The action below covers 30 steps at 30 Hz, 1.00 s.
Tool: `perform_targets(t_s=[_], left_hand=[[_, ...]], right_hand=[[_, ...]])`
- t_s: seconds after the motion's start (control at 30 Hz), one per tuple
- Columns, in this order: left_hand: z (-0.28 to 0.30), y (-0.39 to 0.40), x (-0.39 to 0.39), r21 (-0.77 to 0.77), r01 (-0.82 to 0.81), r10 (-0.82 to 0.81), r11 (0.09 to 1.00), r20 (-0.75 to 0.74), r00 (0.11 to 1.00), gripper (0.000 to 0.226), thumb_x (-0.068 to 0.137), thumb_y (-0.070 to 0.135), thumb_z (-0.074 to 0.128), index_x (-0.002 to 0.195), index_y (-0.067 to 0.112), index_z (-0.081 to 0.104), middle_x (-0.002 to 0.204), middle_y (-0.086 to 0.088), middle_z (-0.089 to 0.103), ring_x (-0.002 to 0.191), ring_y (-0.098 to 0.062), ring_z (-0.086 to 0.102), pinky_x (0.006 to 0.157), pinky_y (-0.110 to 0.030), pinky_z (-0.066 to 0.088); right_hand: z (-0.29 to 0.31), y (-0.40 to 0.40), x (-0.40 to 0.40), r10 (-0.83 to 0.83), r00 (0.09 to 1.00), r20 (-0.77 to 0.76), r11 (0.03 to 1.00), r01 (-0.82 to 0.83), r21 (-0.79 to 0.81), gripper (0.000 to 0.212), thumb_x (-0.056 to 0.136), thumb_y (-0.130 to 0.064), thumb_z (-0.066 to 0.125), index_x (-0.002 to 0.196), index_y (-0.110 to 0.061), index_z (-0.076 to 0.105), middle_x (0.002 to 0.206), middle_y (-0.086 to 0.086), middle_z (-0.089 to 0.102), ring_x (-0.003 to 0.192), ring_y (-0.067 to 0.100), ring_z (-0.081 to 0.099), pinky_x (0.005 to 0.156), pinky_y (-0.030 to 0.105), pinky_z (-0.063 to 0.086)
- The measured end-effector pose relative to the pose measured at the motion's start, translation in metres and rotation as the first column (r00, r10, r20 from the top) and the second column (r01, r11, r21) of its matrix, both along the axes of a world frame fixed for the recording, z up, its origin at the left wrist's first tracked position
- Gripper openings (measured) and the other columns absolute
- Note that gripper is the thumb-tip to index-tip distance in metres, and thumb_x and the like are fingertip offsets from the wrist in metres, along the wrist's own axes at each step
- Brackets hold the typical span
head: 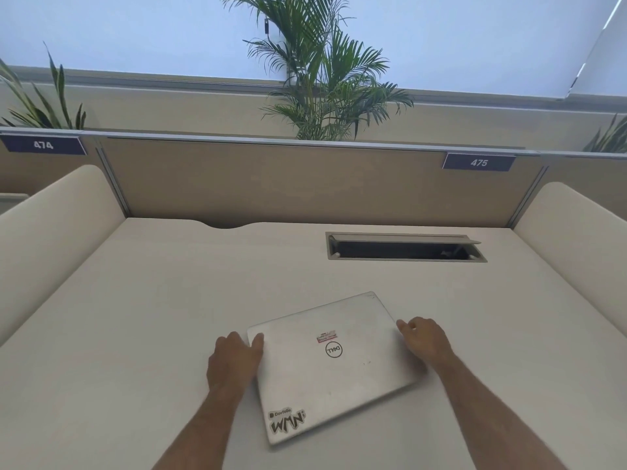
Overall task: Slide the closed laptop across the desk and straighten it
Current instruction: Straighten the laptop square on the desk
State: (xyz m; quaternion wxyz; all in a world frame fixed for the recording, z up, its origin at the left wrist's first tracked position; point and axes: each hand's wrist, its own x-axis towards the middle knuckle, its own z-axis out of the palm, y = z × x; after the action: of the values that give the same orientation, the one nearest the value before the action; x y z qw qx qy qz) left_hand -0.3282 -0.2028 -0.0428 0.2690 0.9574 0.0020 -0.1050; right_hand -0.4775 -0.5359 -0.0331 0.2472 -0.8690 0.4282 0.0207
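1. The left hand [234, 359] lies against the left edge of the closed silver laptop [334, 364], its thumb laid over the far-left corner of the lid and the other fingers down the side edge; the hand presses and cups the edge rather than closing into a fist.
2. The right hand [424, 339] meets the laptop's right edge near the far-right part, fingers bent down onto the edge and the desk beside it; whether they hook under the case cannot be told.
3. Both bare forearms reach in from the bottom of the view, one on each side of the machine.
4. The laptop lies flat on the pale desk [169, 317], near the front and a little right of centre, turned askew so its far-right corner points away toward the cable hatch.
5. Its lid carries a round Dell logo [334, 350], a small pink-and-white sticker [326, 336] just beyond it, and a "WMN" sticker [287, 421] at the near-left corner.
6. The cable hatch [405, 247] sits open in the desk's far right part, well apart from the laptop.
7. A tan divider panel [305, 184] backs the desk, with number plates "474" [43, 145] and "475" [478, 162].
8. A palm plant [325, 79] rises behind the panel.
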Motion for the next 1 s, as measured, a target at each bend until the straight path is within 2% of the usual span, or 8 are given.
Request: perform_targets(t_s=[0.13, 0.27, 0.37, 0.43, 0.57, 0.67, 0.87, 1.0], left_hand=[[0.003, -0.011, 0.001, -0.072, -0.054, 0.044, 0.996, -0.137, 0.990, 0.065, 0.082, 0.057, 0.064, 0.116, 0.002, 0.058, 0.116, -0.018, 0.067, 0.111, -0.038, 0.063, 0.090, -0.039, 0.049], [0.005, -0.011, -0.004, -0.081, -0.079, 0.064, 0.994, -0.175, 0.982, 0.057, 0.078, 0.054, 0.068, 0.106, 0.005, 0.064, 0.108, -0.016, 0.071, 0.103, -0.037, 0.067, 0.083, -0.036, 0.052], [0.011, -0.009, -0.004, -0.131, -0.121, 0.089, 0.984, -0.231, 0.969, 0.048, 0.073, 0.050, 0.070, 0.095, 0.006, 0.068, 0.097, -0.015, 0.074, 0.091, -0.036, 0.070, 0.081, -0.035, 0.058], [0.014, -0.008, -0.002, -0.173, -0.153, 0.102, 0.973, -0.270, 0.958, 0.045, 0.069, 0.046, 0.072, 0.091, 0.007, 0.068, 0.092, -0.015, 0.074, 0.085, -0.036, 0.072, 0.082, -0.040, 0.061], [0.014, -0.008, 0.000, -0.219, -0.203, 0.135, 0.954, -0.290, 0.948, 0.036, 0.068, 0.038, 0.075, 0.085, 0.007, 0.066, 0.089, -0.015, 0.073, 0.083, -0.036, 0.071, 0.081, -0.040, 0.061], [0.016, -0.009, 0.001, -0.230, -0.225, 0.150, 0.947, -0.304, 0.941, 0.032, 0.068, 0.035, 0.076, 0.080, 0.008, 0.064, 0.084, -0.014, 0.070, 0.081, -0.035, 0.068, 0.078, -0.035, 0.058], [0.026, -0.012, 0.003, -0.302, -0.258, 0.144, 0.918, -0.351, 0.925, 0.035, 0.059, 0.025, 0.060, 0.085, 0.002, 0.065, 0.087, -0.018, 0.071, 0.083, -0.038, 0.070, 0.082, -0.046, 0.062], [0.032, -0.017, 0.006, -0.338, -0.279, 0.165, 0.899, -0.330, 0.930, 0.050, 0.057, 0.025, 0.048, 0.095, -0.003, 0.066, 0.097, -0.024, 0.072, 0.092, -0.041, 0.069, 0.087, -0.045, 0.060]], right_hand=[[0.003, 0.013, 0.015, 0.002, 0.999, 0.042, 0.999, -0.004, 0.054, 0.052, 0.094, -0.046, 0.048, 0.053, -0.017, 0.033, 0.057, 0.000, 0.043, 0.060, 0.022, 0.046, 0.054, 0.032, 0.031], [0.006, 0.022, 0.025, -0.043, 0.999, -0.001, 0.989, 0.043, 0.144, 0.047, 0.091, -0.047, 0.052, 0.059, -0.015, 0.038, 0.078, 0.008, 0.050, 0.080, 0.026, 0.052, 0.071, 0.033, 0.038], [0.007, 0.022, 0.028, -0.110, 0.994, -0.020, 0.964, 0.111, 0.242, 0.039, 0.087, -0.043, 0.062, 0.095, -0.005, 0.061, 0.105, 0.013, 0.060, 0.108, 0.033, 0.059, 0.093, 0.036, 0.047], [0.007, 0.020, 0.029, -0.147, 0.989, -0.017, 0.948, 0.146, 0.283, 0.045, 0.081, -0.034, 0.071, 0.107, 0.001, 0.063, 0.112, 0.016, 0.064, 0.110, 0.035, 0.059, 0.095, 0.037, 0.048], [0.006, 0.020, 0.026, -0.203, 0.979, 0.011, 0.918, 0.187, 0.349, 0.024, 0.073, -0.011, 0.075, 0.089, 0.005, 0.065, 0.089, 0.017, 0.065, 0.088, 0.033, 0.065, 0.069, 0.031, 0.043], [0.004, 0.020, 0.022, -0.243, 0.968, 0.056, 0.907, 0.207, 0.368, 0.012, 0.068, -0.001, 0.071, 0.072, -0.001, 0.059, 0.072, 0.013, 0.055, 0.069, 0.026, 0.052, 0.062, 0.030, 0.036], [0.007, 0.019, 0.013, -0.330, 0.940, 0.091, 0.865, 0.262, 0.428, 0.029, 0.068, 0.003, 0.073, 0.056, -0.007, 0.048, 0.065, 0.010, 0.050, 0.066, 0.024, 0.046, 0.061, 0.029, 0.032], [0.003, 0.022, 0.008, -0.382, 0.916, 0.124, 0.835, 0.285, 0.470, 0.021, 0.071, 0.003, 0.074, 0.063, -0.005, 0.056, 0.073, 0.012, 0.058, 0.073, 0.025, 0.052, 0.066, 0.030, 0.037]])
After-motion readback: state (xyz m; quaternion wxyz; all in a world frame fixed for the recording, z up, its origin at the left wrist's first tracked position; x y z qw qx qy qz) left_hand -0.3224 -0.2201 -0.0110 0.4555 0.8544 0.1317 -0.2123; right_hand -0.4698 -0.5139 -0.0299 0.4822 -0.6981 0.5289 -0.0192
